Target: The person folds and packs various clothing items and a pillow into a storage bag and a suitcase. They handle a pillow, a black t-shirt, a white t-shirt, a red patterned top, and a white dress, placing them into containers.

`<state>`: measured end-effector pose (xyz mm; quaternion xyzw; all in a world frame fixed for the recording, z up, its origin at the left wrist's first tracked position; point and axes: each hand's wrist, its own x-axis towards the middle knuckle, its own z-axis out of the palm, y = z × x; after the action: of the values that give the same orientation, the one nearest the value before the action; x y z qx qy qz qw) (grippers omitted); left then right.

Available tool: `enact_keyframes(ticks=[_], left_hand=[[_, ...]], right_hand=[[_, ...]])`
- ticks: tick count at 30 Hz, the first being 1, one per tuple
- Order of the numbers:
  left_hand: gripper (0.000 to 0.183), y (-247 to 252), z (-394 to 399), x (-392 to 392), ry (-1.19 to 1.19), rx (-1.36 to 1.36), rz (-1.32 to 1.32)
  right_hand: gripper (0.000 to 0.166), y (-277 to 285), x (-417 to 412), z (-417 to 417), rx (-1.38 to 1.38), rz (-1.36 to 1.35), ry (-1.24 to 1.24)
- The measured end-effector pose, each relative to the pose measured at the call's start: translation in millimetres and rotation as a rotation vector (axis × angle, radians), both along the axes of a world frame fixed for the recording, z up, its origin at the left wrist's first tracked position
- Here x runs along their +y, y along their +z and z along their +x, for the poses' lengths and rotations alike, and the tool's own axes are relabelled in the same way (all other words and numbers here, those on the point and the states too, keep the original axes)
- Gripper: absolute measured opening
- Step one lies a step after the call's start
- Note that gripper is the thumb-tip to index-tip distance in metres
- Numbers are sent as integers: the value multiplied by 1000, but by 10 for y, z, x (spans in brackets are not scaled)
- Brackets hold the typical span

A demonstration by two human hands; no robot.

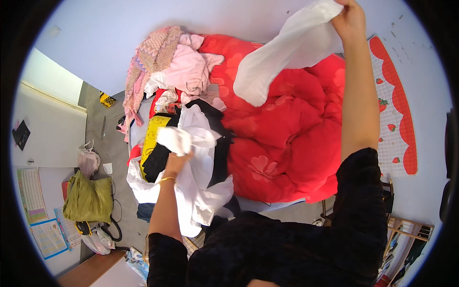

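Observation:
My left hand [178, 163], with a yellow bangle at the wrist, grips a bunched part of white cloth [175, 139]. Below and around it a white garment [200, 168] spills over the black clothing [215, 125] on the bed. High at the upper right, my right hand [349, 19] is closed on the end of a long white sleeve-like piece of cloth [283, 50]. That piece hangs slantwise above the red quilt [287, 136]. Whether the two white pieces belong to one garment cannot be told. A yellow patterned cloth [153, 134] lies left of the black clothing.
Pink clothes [186, 68] and a knitted zigzag shawl [157, 53] are heaped at the bed's far left corner. An olive bag-like bundle [89, 197] stands by the left wall. A strawberry-patterned quilted panel [389, 114] is along the right wall, above a wooden rack [408, 229].

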<state>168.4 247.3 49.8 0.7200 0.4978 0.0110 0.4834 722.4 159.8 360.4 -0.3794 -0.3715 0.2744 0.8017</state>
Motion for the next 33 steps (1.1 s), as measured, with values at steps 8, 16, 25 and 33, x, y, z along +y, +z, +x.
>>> enact_keyframes(ticks=[8,16,25,33], left_hand=[[54,1065,-495,-452,593,-1173,-348],[65,2208,-498,-1154,314,-1245,19],[41,2754,-1415,-2731,535,-1326,-12],[43,2515,-2505,-3848,1036,-1539,249]], right_hand=[[9,716,-83,-1372,-51,271,719],[15,977,-543,-3817,-199,209,1285],[44,382,-1084,-6004,-725,334,1102],[68,-1156,-1959,-6741,-793,-107,1288]])
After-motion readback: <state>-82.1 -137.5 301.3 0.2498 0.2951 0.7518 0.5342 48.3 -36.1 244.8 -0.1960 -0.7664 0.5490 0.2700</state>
